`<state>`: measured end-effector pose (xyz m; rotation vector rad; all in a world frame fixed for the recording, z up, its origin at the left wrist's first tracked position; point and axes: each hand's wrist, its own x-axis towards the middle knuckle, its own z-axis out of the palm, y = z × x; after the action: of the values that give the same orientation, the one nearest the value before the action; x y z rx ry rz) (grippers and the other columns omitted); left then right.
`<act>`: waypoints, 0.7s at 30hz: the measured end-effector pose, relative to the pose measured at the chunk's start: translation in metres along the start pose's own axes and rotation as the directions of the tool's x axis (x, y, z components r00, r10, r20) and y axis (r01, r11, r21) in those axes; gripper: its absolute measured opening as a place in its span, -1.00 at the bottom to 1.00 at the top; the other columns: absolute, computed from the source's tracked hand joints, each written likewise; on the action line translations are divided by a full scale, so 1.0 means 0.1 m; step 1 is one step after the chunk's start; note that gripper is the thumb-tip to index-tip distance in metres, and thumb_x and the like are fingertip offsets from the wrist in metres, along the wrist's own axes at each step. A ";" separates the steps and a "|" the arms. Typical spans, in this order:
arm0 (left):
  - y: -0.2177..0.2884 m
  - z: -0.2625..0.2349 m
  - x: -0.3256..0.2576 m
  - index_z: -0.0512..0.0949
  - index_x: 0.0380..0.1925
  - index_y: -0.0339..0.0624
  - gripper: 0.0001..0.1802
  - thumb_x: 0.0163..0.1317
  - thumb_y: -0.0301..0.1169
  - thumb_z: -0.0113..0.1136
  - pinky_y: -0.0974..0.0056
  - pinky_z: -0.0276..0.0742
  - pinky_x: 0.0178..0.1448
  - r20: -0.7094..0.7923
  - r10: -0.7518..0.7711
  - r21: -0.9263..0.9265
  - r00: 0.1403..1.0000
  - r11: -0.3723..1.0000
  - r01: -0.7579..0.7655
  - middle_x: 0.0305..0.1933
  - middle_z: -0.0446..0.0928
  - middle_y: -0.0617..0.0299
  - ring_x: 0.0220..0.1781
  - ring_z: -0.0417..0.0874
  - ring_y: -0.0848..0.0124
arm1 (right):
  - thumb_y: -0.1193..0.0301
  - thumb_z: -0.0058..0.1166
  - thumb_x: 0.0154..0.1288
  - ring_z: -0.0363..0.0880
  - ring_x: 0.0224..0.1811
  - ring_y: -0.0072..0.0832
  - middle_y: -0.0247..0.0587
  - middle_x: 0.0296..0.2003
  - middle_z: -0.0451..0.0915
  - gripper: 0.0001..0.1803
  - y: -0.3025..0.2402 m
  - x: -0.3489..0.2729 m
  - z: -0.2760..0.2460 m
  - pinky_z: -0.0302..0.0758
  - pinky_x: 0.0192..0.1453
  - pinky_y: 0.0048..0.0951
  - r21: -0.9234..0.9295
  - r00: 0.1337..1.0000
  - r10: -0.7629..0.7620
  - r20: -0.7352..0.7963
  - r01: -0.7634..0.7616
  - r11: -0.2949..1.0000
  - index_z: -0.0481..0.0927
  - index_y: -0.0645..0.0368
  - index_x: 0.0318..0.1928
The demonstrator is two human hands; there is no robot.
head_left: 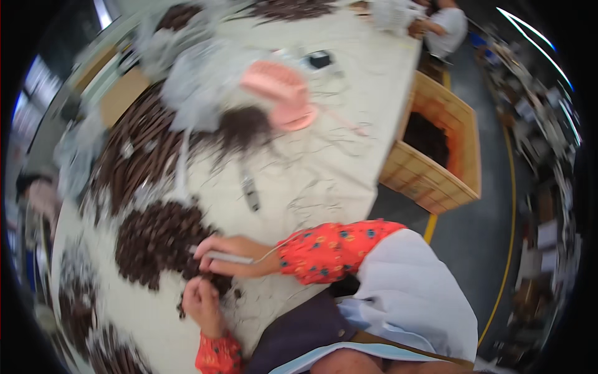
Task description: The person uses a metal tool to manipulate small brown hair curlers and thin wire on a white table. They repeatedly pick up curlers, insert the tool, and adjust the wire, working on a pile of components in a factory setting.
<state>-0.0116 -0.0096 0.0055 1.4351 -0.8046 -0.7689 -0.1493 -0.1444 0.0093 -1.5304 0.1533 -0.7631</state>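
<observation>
My right hand [232, 255] is closed round a slim grey tool [227, 256], over the right edge of a heap of small dark brown pieces [156, 240]. A thin pale cord runs from near that hand along the wrist. Just below it, my left hand [202, 304] is closed with its fingers pinched together. Whatever lies between those fingertips is too small to make out. A few loose brown pieces are scattered around both hands on the white table [274, 215]. Both forearms wear red patterned sleeves.
Long brown strips [134, 146] and clear plastic bags [199, 81] lie farther back. Beyond my right hand are a dark tangle of strands [243, 126] and a pink plastic thing with a grille [283, 93]. A yellow crate [427, 181] stands right of the table; another person [445, 31] is beyond.
</observation>
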 end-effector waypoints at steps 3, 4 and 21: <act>0.01 -0.06 0.04 0.47 -0.26 -0.27 -0.88 0.35 -0.42 0.07 0.55 0.21 -0.47 0.059 -0.028 -0.050 0.998 0.998 0.031 -0.53 0.41 0.42 -0.55 0.32 0.69 | 0.37 -0.10 0.42 0.60 -0.24 -0.56 -0.23 -0.34 0.62 -0.78 -0.04 0.02 -0.01 0.48 -0.06 -0.56 0.223 0.976 0.180 -0.120 -0.151 0.963 0.46 0.22 -0.04; 0.02 -0.09 0.01 0.47 -0.25 -0.27 -0.88 0.34 -0.43 0.08 0.55 0.23 -0.45 0.027 -0.041 -0.078 0.999 0.996 0.043 -0.52 0.42 0.42 -0.53 0.34 0.69 | 0.37 -0.12 0.44 0.59 -0.30 -0.56 -0.26 -0.41 0.59 -0.79 -0.05 0.02 -0.02 0.48 -0.06 -0.55 0.296 0.980 0.186 -0.065 -0.159 0.942 0.47 0.24 -0.09; 0.00 -0.10 -0.03 0.49 -0.28 -0.27 -0.87 0.34 -0.42 0.11 0.56 0.30 -0.40 0.089 -0.082 -0.160 0.993 0.983 0.095 -0.48 0.47 0.42 -0.48 0.38 0.71 | 0.37 -0.22 0.46 0.55 -0.45 -0.56 -0.32 -0.58 0.52 -0.77 -0.16 -0.02 0.01 0.18 0.34 -0.18 0.060 0.991 0.118 0.064 -0.122 0.991 0.48 0.24 -0.21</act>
<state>-0.0046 -0.0015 0.0052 1.3055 -0.7260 -0.9459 -0.1554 -0.1402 0.0240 -1.4680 0.1731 -0.6203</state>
